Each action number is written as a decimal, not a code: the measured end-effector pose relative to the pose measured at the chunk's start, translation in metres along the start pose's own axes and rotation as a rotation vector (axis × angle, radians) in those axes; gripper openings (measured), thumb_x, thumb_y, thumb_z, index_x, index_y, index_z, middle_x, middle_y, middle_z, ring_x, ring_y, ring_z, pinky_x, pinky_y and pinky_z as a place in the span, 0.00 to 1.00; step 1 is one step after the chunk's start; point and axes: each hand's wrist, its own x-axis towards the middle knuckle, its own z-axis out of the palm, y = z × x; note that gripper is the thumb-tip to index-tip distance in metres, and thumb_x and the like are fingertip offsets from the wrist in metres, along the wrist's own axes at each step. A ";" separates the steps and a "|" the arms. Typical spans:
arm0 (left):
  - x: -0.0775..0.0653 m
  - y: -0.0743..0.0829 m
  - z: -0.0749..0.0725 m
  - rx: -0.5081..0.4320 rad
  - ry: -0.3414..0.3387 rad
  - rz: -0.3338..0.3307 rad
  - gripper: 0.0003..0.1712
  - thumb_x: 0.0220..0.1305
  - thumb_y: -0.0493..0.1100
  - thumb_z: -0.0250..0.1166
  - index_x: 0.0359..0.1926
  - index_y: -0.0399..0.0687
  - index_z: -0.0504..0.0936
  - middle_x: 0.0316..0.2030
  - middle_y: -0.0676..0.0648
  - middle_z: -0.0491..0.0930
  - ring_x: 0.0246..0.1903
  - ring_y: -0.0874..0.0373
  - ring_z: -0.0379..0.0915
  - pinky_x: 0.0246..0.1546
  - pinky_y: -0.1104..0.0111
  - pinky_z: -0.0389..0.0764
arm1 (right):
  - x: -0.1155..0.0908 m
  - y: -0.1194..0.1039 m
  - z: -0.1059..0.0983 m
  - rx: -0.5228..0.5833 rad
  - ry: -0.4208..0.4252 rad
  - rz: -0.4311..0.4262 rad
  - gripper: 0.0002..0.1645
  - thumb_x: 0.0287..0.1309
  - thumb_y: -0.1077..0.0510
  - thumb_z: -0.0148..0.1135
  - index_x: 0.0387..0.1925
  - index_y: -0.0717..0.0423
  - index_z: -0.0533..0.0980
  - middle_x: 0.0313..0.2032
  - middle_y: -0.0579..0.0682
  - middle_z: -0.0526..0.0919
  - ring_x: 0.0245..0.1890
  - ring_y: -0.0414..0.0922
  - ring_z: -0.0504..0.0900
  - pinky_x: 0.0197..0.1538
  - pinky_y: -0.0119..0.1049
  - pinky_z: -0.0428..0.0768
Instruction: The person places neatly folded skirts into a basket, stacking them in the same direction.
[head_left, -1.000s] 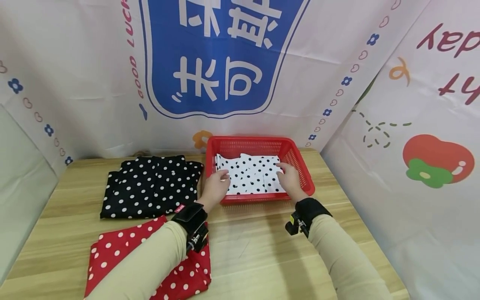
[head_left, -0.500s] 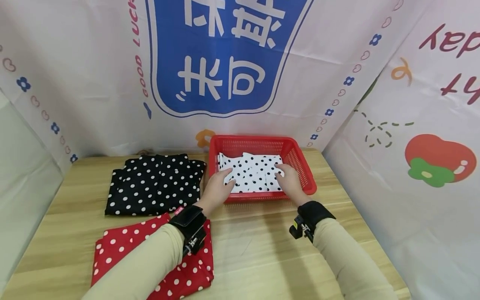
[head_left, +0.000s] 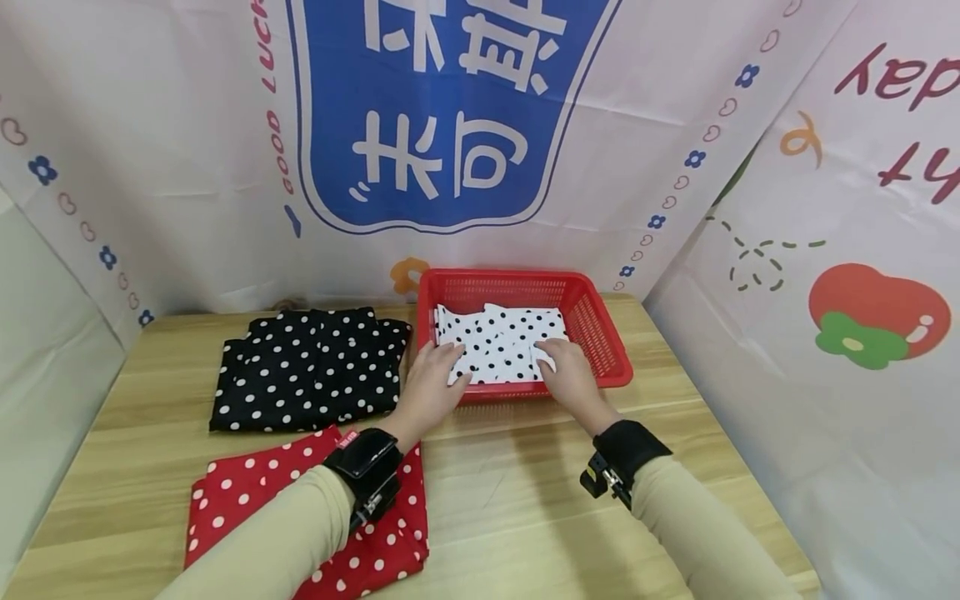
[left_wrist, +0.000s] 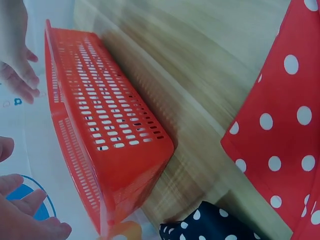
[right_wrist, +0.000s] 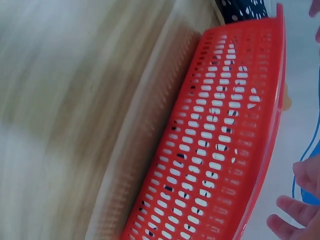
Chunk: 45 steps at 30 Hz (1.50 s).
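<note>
A folded white cloth with black dots (head_left: 501,343) lies inside a red plastic basket (head_left: 603,342) at the back of the table. My left hand (head_left: 431,387) hovers over the basket's front left corner, fingers spread and holding nothing. Over the front right part is my right hand (head_left: 572,375), its fingers loosely bent and bare. From the side, the left wrist view shows the fingers of both hands above the rim of the basket (left_wrist: 112,125). In the right wrist view, white cloth shows through the slots of the basket wall (right_wrist: 215,130).
Left of the basket lies a folded black cloth with white dots (head_left: 311,371). Nearer, partly under my left forearm, is a folded red cloth with white dots (head_left: 390,533). Printed white sheets (head_left: 630,125) hang behind and to the right of the wooden table (head_left: 495,517).
Both hands have shifted slightly toward the front of the basket, the right one also a little leftward. The basket and the cloths keep their places.
</note>
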 end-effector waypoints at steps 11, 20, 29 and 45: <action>-0.020 -0.008 -0.002 0.005 -0.039 0.042 0.29 0.65 0.42 0.64 0.65 0.35 0.71 0.64 0.31 0.66 0.69 0.32 0.48 0.66 0.39 0.52 | -0.021 -0.001 0.002 -0.097 0.018 -0.058 0.19 0.60 0.63 0.63 0.54 0.62 0.79 0.54 0.62 0.78 0.56 0.60 0.73 0.58 0.56 0.71; -0.042 -0.014 -0.002 0.015 -0.050 0.053 0.31 0.64 0.42 0.65 0.65 0.36 0.70 0.66 0.32 0.64 0.70 0.33 0.43 0.65 0.38 0.51 | -0.042 -0.005 -0.004 -0.083 0.026 -0.137 0.18 0.60 0.62 0.64 0.51 0.64 0.79 0.52 0.64 0.79 0.55 0.61 0.74 0.59 0.57 0.70; -0.067 -0.023 0.014 0.015 -0.077 0.042 0.31 0.64 0.42 0.66 0.66 0.38 0.70 0.66 0.33 0.62 0.70 0.31 0.42 0.64 0.35 0.52 | -0.068 -0.007 0.004 -0.080 0.049 -0.177 0.17 0.57 0.64 0.66 0.49 0.64 0.80 0.49 0.62 0.80 0.51 0.61 0.76 0.56 0.57 0.73; -0.090 -0.029 0.018 -0.012 -0.073 -0.006 0.34 0.63 0.42 0.67 0.68 0.42 0.69 0.67 0.35 0.62 0.70 0.32 0.41 0.62 0.33 0.54 | -0.088 -0.007 0.011 -0.069 0.077 -0.231 0.19 0.55 0.66 0.67 0.49 0.66 0.79 0.49 0.62 0.80 0.50 0.61 0.77 0.57 0.56 0.73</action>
